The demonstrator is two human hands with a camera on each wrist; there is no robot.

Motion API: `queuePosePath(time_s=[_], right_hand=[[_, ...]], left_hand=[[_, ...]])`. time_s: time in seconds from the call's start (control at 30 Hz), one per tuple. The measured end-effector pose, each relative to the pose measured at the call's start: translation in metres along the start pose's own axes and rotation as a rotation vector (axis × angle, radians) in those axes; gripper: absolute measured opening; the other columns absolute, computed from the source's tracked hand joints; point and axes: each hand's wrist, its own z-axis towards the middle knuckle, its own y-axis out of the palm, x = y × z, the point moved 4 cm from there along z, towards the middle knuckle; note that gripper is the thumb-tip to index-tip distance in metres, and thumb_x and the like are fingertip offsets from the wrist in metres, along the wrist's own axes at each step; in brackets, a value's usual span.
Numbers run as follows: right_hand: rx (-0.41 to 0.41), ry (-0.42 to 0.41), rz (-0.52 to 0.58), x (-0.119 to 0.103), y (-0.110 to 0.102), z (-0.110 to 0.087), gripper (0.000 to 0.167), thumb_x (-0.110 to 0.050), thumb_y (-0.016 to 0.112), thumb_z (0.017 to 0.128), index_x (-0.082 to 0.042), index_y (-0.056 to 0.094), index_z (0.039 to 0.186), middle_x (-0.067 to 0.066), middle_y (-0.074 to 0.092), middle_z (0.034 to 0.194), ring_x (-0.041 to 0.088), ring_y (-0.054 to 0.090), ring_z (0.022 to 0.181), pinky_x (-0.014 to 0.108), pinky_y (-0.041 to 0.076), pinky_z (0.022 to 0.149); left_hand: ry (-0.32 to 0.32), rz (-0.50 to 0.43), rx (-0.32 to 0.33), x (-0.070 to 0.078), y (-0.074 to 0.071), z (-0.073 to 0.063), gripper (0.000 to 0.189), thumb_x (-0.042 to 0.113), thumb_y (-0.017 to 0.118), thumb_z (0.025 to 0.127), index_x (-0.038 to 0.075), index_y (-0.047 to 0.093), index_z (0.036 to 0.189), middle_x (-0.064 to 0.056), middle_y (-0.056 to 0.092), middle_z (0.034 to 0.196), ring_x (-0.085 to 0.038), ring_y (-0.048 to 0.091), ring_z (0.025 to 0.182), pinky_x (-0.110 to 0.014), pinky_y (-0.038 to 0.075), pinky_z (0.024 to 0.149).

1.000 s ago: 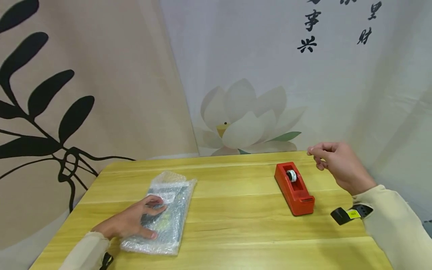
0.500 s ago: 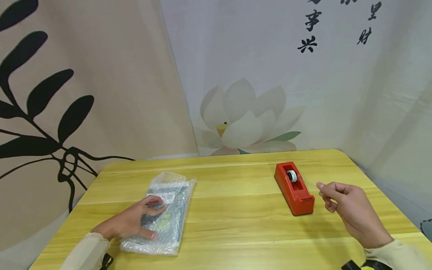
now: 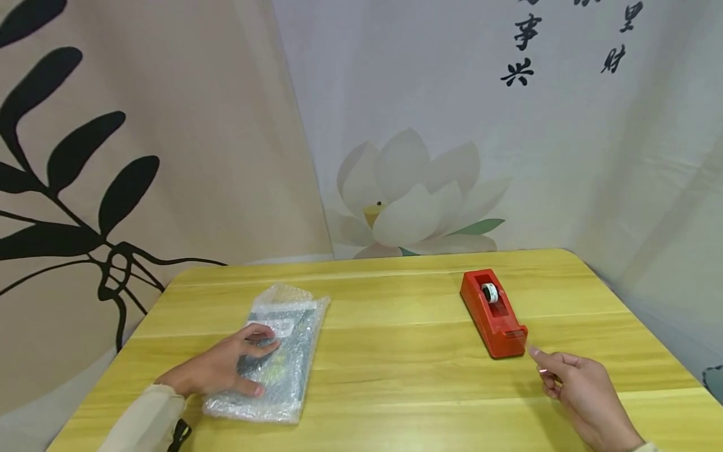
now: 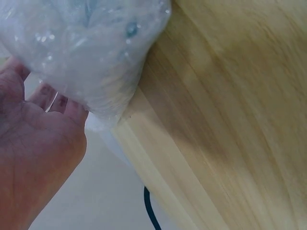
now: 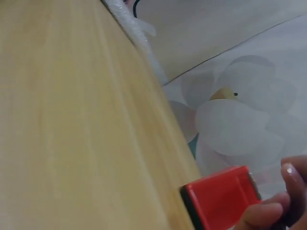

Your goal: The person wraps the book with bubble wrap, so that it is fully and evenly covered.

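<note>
A flat package in bubble wrap lies on the left side of the table. My left hand rests on it, thumb and fingers spread; the left wrist view shows this hand beside the wrap. To the right stands a red tape dispenser with a small roll of tape in it. My right hand, just in front of the dispenser, pinches the end of a clear tape strip. In the right wrist view, the strip spans from the dispenser to the fingertips.
Both things lie on a light wooden table. Behind it hangs a cloth backdrop with a printed flower, dark leaves and characters. A dark cord shows beyond the table edge in the left wrist view.
My right hand has come down and nearer from beyond the dispenser's right side to its front end, where a tape strip now shows at the fingertips. The left hand and package stay put.
</note>
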Motion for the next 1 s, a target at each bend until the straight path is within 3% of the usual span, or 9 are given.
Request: queuePosePath(time_s=[0.33, 0.53, 1.0], right_hand=[[0.064, -0.008, -0.089, 0.008, 0.005, 0.005, 0.049, -0.041, 0.058, 0.101, -0.018, 0.044, 0.059, -0.008, 0.051, 0.071, 0.008, 0.046, 0.065, 0.024, 0.042, 0.057], [0.066, -0.022, -0.146, 0.009, 0.004, 0.011, 0.048, -0.050, 0.056, 0.099, -0.019, 0.051, 0.063, -0.009, 0.049, 0.066, 0.007, 0.043, 0.057, 0.024, 0.041, 0.053], [0.057, -0.012, -0.231, 0.004, 0.008, 0.021, 0.056, -0.059, 0.056, 0.097, -0.022, 0.039, 0.057, -0.008, 0.043, 0.060, 0.008, 0.042, 0.058, 0.024, 0.040, 0.056]], left_hand=[[-0.017, -0.020, -0.004, 0.001, 0.000, 0.002, 0.088, 0.038, 0.084, 0.076, 0.000, 0.046, 0.146, -0.025, 0.032, 0.153, -0.057, 0.030, 0.140, -0.074, 0.033, 0.106], [-0.016, -0.014, 0.002, 0.001, 0.001, 0.002, 0.087, 0.039, 0.084, 0.076, 0.000, 0.047, 0.145, -0.024, 0.033, 0.153, -0.057, 0.031, 0.140, -0.074, 0.033, 0.105], [-0.013, 0.018, 0.002, 0.003, 0.000, 0.003, 0.088, 0.041, 0.083, 0.077, -0.001, 0.047, 0.145, -0.024, 0.034, 0.154, -0.056, 0.031, 0.141, -0.072, 0.034, 0.106]])
